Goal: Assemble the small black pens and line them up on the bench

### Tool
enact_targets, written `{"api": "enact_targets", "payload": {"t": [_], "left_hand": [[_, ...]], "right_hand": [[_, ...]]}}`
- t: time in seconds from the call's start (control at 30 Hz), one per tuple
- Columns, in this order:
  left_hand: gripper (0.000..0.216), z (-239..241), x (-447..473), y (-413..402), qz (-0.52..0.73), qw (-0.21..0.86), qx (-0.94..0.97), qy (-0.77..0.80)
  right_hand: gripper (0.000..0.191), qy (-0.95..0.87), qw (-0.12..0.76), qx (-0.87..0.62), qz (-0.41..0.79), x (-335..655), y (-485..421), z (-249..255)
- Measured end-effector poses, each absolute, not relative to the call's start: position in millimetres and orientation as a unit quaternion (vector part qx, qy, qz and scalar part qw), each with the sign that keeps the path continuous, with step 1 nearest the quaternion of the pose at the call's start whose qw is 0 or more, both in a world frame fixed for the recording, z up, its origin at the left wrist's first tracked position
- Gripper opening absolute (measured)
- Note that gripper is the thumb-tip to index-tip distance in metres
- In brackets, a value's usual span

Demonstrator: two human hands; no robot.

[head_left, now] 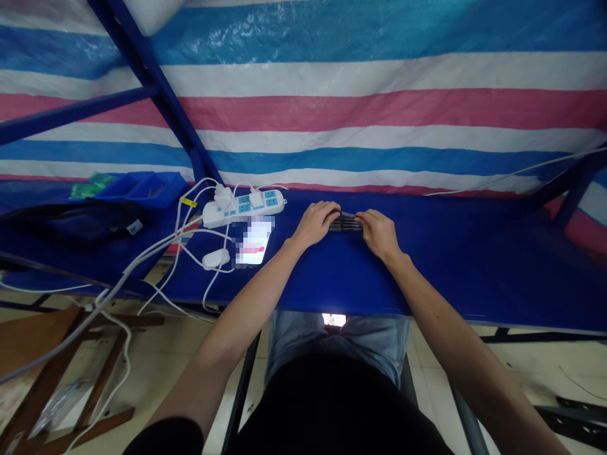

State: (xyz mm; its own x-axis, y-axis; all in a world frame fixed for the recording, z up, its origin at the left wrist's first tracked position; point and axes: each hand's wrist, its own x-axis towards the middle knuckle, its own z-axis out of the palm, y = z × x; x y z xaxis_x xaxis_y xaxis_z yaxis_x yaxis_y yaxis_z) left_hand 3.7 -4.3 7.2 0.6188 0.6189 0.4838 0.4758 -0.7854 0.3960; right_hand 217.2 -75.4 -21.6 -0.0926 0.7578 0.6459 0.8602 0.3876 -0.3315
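On the blue tabletop [351,278], several slim dark pen-like rods [345,225] lie side by side in a small bundle between my two hands. My left hand [313,223] is closed at the bundle's left end, its fingers curled over the rods. From the other side, my right hand [379,231] pinches the right end, thumb and fingers together. The rods' ends are hidden under my fingers, so their exact kind does not show.
A white power strip [222,218] with plugged-in chargers stands left of my left hand. Near it lie a lit phone [256,243], a white adapter [215,258] and loose white cables. Blue bins [161,188] and a dark bag [95,221] sit farther left. Striped sheeting [379,114] hangs behind.
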Motion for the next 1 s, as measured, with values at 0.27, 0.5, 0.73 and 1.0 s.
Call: {"api": "enact_targets", "payload": {"t": [0.27,0.5,0.73,1.0], "left_hand": [[0.056,4,5,1,0.318,0.095,0.878,0.344],[0.046,8,5,-2,0.352,0.104,0.865,0.341],[0.024,9,0,1,0.399,0.123,0.843,0.34],[0.05,6,4,3,0.331,0.115,0.883,0.312]], "right_hand": [[0.03,-0.733,0.413,-0.534,-0.085,218,-76,-17],[0.03,-0.695,0.446,-0.555,-0.099,229,-76,-16],[0.025,-0.685,0.455,-0.562,-0.082,240,-74,-17],[0.021,-0.726,0.44,-0.525,-0.065,220,-76,-16]]}}
